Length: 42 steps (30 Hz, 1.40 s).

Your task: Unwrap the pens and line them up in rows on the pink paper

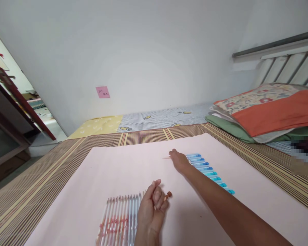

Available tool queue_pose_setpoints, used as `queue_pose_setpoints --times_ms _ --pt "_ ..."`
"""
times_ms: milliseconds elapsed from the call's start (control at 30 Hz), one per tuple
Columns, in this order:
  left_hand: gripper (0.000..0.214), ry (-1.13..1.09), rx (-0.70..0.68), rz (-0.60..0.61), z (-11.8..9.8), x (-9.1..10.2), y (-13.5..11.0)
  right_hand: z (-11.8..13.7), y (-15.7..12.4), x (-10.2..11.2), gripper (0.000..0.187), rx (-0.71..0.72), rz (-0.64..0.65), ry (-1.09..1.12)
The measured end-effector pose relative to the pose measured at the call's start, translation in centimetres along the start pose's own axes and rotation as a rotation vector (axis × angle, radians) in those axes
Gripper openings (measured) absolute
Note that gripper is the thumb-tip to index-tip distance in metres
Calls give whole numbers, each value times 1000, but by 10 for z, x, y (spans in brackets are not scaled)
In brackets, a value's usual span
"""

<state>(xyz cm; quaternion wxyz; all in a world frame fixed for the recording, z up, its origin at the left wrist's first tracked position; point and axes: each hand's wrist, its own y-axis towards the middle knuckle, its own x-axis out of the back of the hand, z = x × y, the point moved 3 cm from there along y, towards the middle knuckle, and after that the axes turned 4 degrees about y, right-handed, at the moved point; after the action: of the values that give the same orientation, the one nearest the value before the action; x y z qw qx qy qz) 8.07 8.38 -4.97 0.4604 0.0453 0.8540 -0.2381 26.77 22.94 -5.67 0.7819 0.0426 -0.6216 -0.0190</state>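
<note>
My left hand [155,201] is closed in a loose fist above the pale sheet, palm side up. A brown knobbed pen end [169,194] sticks out on its right side; the rest of that pen is hidden in the fingers. Beside this hand lies a row of slim pens [118,218] with clear and pinkish barrels, tips pointing away from me. Farther off, my right hand [179,160] is closed in a pinch on a thin pale pink stick [166,158], whose kind I cannot make out. Blue and turquoise pens [207,168] lie side by side near my right wrist, partly covered by the forearm.
The pale pink sheet [113,167] lies on a striped mat [41,174]. Folded orange and floral cloths [272,109] are piled at the right, by a radiator [284,68]. A pink note [103,92] is on the wall; a doorway opens at left.
</note>
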Motion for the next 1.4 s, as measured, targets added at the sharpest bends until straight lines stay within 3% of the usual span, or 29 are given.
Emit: queue_pose_setpoints --times_ms 133,300,433,533,733,833,1000,1200,1400 --pt "28 -3 -11 5 -2 0 0 -12 4 29 26 -30 -128 169" --pt "27 -23 -4 18 -1 -1 0 -35 11 76 43 -63 -247 419" --pt "32 -35 1 11 0 -1 0 -49 13 89 45 -83 -275 618" --pt "36 -36 -5 2 -1 0 1 -52 14 79 40 -72 -246 749" --pt "35 -18 4 -2 -1 1 2 -42 15 40 19 -2 -87 886" --pt "33 -9 8 5 -1 0 1 -37 11 23 11 9 -46 792" --pt "30 -6 10 -1 0 2 1 -35 0 6 15 6 -58 508" --pt "25 0 13 -32 3 0 0 -28 -3 4 14 40 -97 262" --pt "23 -1 19 -61 4 -4 -2 -23 -2 5 12 53 -83 154"
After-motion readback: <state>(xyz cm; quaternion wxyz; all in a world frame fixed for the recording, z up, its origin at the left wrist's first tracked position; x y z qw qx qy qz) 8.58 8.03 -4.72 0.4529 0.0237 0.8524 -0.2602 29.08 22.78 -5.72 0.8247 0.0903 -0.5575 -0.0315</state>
